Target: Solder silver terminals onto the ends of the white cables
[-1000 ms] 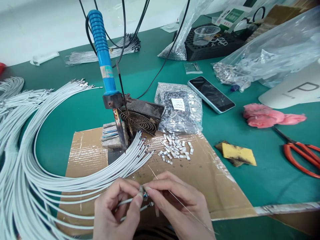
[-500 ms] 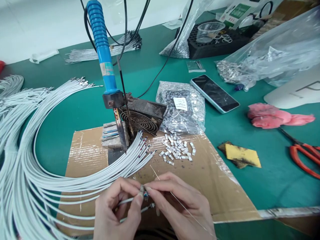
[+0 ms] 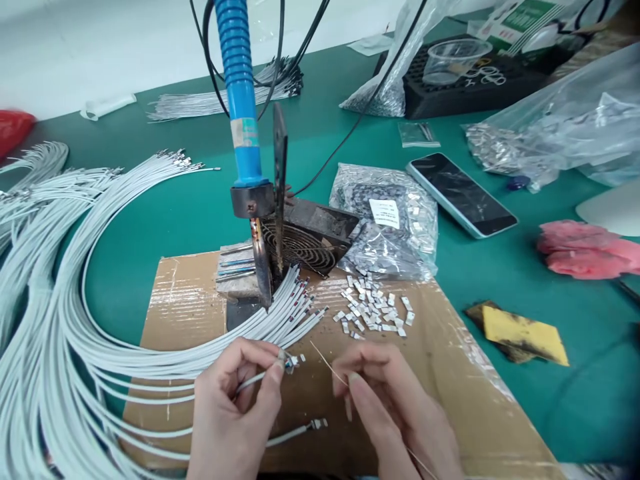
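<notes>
1. The left hand is pinching a white wire between thumb and forefinger, just behind its stripped end, where a small metal terminal is sitting at the fingertips.
2. The right hand is sitting just to the right, apart from the metal terminal. Its fingers are pressing together on a thin solder wire, whose free end is pointing up and left.
3. Both hands are hovering over the near part of a taped cardboard sheet on the green tabletop.
4. A second wire with a fitted end is lying on the cardboard sheet between the hands, untouched.
5. Beyond the hands, a blue-handled soldering iron is standing upright beside a small fan. A bundle of white wires is ending at its foot, and a pile of loose terminals is lying to the right.
</notes>
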Motion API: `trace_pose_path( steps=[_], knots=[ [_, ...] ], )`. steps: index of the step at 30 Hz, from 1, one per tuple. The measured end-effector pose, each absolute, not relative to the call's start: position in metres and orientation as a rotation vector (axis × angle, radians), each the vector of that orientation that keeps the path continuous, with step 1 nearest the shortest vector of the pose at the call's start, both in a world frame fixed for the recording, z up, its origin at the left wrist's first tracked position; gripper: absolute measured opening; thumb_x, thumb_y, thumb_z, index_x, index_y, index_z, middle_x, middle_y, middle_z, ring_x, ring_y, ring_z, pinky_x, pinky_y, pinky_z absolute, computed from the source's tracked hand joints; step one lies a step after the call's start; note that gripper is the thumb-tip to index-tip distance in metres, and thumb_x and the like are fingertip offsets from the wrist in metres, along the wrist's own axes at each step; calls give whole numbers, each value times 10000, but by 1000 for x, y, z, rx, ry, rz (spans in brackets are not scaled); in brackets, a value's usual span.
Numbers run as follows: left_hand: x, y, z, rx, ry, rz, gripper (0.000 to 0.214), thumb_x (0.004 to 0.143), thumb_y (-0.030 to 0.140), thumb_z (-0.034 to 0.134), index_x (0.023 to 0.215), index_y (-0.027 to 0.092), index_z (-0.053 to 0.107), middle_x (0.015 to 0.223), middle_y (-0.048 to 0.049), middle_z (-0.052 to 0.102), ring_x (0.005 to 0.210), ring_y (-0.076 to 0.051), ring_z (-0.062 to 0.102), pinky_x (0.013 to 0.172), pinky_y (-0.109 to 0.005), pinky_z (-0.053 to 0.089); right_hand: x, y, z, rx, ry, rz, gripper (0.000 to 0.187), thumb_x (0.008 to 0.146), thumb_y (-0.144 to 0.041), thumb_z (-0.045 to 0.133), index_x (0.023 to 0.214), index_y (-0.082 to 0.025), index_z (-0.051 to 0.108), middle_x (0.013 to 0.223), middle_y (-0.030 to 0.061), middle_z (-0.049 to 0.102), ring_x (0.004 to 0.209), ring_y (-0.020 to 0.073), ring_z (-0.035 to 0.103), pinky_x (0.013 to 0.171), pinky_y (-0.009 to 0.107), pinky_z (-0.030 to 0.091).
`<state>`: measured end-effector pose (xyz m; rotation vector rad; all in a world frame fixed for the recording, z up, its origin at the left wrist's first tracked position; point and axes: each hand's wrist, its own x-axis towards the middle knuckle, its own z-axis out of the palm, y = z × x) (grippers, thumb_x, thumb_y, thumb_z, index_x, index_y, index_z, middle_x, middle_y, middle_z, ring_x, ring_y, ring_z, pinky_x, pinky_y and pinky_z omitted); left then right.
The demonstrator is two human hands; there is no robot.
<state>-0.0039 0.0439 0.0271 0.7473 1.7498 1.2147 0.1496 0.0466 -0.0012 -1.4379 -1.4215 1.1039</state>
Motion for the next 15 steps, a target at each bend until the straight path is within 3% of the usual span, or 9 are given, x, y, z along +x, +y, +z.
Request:
trace_pose_path(
  steps=[3, 8, 10, 15],
  knots=[
    [-4, 48, 27, 717, 1781, 1223, 123, 671, 178, 800, 616, 209, 694, 783, -5, 737, 692, -116, 655, 527, -108, 442, 153, 55, 2, -1353, -1548, 1075, 290, 1028, -291, 499, 742, -245, 480, 677, -36, 522, 570, 128, 522, 537, 199, 443],
    [-6, 53, 26, 713, 1781, 1219, 108, 695, 194, 780, 641, 214, 689, 776, 2, 734, 707, -111, 659, 523, -105, 423, 148, 66, 9, -1247, -1526, 1133, 219, 971, -198, 590, 763, -252, 547, 1077, -10, 720, 961, 158, 718, 853, 214, 537],
    [-7, 55, 27, 724, 1781, 1218, 110, 707, 202, 775, 643, 214, 688, 780, 0, 734, 722, -115, 664, 536, -109, 433, 144, 68, 11, -1241, -1473, 1178, 204, 953, -206, 619, 762, -258, 570, 1158, -12, 749, 1008, 173, 746, 927, 240, 536],
    [-10, 62, 27, 732, 1764, 1222, 98, 727, 209, 764, 665, 216, 688, 747, 4, 717, 743, -128, 669, 502, -120, 403, 137, 72, 11, -1257, -1357, 1273, 224, 938, -232, 632, 721, -257, 581, 1147, -10, 797, 996, 161, 784, 864, 177, 562]
  ],
)
